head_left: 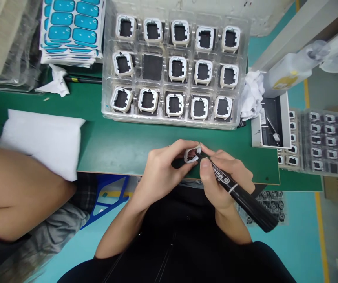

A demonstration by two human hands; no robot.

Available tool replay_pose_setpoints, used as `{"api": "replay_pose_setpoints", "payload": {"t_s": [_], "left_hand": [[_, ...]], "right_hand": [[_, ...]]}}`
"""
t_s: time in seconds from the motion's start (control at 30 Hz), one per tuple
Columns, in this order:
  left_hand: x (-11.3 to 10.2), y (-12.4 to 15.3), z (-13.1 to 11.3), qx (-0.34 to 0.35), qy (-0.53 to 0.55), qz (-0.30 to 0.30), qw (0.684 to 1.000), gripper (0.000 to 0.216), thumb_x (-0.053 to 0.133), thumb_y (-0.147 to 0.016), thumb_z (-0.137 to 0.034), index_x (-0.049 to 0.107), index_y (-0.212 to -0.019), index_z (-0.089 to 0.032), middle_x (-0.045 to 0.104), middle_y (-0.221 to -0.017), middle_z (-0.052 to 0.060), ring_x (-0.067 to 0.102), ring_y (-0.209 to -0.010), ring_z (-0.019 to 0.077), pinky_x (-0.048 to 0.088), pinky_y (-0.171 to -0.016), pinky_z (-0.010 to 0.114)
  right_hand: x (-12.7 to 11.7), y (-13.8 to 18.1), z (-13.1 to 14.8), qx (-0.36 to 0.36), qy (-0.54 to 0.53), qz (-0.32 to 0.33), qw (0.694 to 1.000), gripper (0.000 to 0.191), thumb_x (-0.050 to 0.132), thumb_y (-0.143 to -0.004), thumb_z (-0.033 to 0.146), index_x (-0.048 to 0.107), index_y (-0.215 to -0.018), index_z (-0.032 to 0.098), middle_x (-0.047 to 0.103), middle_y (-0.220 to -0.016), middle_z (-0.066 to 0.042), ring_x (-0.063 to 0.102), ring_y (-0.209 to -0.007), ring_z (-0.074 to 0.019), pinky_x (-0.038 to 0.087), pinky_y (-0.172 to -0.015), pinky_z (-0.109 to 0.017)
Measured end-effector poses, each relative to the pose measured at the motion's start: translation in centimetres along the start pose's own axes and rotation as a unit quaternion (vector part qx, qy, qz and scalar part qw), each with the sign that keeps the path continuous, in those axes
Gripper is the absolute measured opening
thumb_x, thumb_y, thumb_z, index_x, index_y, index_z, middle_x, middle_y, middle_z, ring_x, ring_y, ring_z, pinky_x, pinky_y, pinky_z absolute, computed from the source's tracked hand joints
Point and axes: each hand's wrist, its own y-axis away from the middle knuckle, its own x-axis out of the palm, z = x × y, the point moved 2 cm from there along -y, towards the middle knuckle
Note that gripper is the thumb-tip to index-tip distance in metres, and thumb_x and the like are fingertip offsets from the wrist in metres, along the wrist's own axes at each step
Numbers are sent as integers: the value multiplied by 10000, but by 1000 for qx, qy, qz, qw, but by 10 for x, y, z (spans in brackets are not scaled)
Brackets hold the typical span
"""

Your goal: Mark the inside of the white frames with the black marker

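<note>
My left hand [169,165] pinches a small white watch-case-like frame [190,155] between thumb and fingers, just above the front edge of the green table. A black marker pen [239,192] lies in the closed grip of my right hand [224,177]. Its tip points into the opening of the frame; whether it touches the inner wall, I cannot tell. Beyond my hands stands a clear plastic tray [171,121] with rows of similar white frames. One compartment in its middle row, second from the left, holds no frame and shows a dark bottom.
Blue-printed sheets [73,23] are stacked at the back left. A folded white cloth [42,137] lies near another person's arm [18,188]. Right of the tray are crumpled tissue [253,94], a small open box [286,122] and a white bottle [288,74]. More trays [330,141] stand farther right.
</note>
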Motion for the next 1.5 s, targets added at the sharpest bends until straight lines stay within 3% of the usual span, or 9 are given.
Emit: {"api": "replay_pose_setpoints", "payload": {"t_s": [0.1, 0.33, 0.5, 1.0, 1.13, 1.33, 1.5], "left_hand": [[-1, 0, 1, -4, 20, -1, 1000, 384, 912, -980, -147, 841, -1332, -285, 905, -1116, 8, 887, -958, 192, 720, -892, 263], [-1, -3, 0, -19, 85, 9, 996, 399, 968, -961, -198, 820, -1327, -254, 907, -1130, -4, 902, -1011, 180, 734, -974, 241], [-1, -5, -4, -28, 132, 12, 991, 511, 1077, -863, -248, 818, -1303, -234, 921, -1132, 0, 918, -1031, 190, 748, -978, 226], [-5, -7, -5, -101, 175, 17, 979, 521, 1121, -801, -333, 887, -1247, -197, 929, -1038, 45, 920, -889, 231, 801, -899, 315], [-5, -8, -6, -97, 180, 11, 979, 512, 1132, -782, -311, 897, -1222, -194, 928, -1004, 36, 917, -860, 220, 799, -865, 290], [-4, -9, -2, -57, 171, 19, 983, 547, 1096, -816, -189, 881, -1318, -230, 935, -1151, 22, 934, -1020, 226, 782, -1001, 279], [-5, -8, 2, -51, 178, 26, 982, 486, 1050, -876, -171, 876, -1323, -246, 931, -1177, 19, 930, -1101, 239, 770, -1043, 283]], "right_hand": [[0, 1, -1, -10, -32, -5, 999, 206, 814, -986, 72, 760, -1077, 249, 692, -779, 62, 702, -626, -160, 841, -900, -495], [-2, 3, -1, 40, -49, -3, 998, 151, 851, -996, 152, 787, -1067, 270, 720, -779, 62, 717, -645, -176, 836, -899, -537], [-3, 3, -2, 73, -85, -17, 994, 79, 857, -1031, 239, 796, -1070, 271, 757, -783, 49, 733, -635, -189, 837, -897, -578], [-1, 5, -3, 93, -142, -42, 985, 137, 843, -1057, 237, 763, -1156, 287, 753, -783, 55, 781, -680, -211, 842, -870, -558], [-1, 7, -4, 101, -144, -46, 983, 160, 860, -1039, 214, 770, -1153, 281, 768, -799, 50, 794, -699, -217, 838, -858, -538], [-2, 6, -3, 92, -124, -58, 986, 97, 852, -1058, 256, 772, -1110, 274, 740, -773, 47, 735, -630, -195, 819, -814, -503], [-4, 6, -3, 57, -140, -47, 987, 102, 826, -1049, 218, 791, -1141, 244, 738, -773, 47, 719, -610, -192, 831, -895, -595]]}}
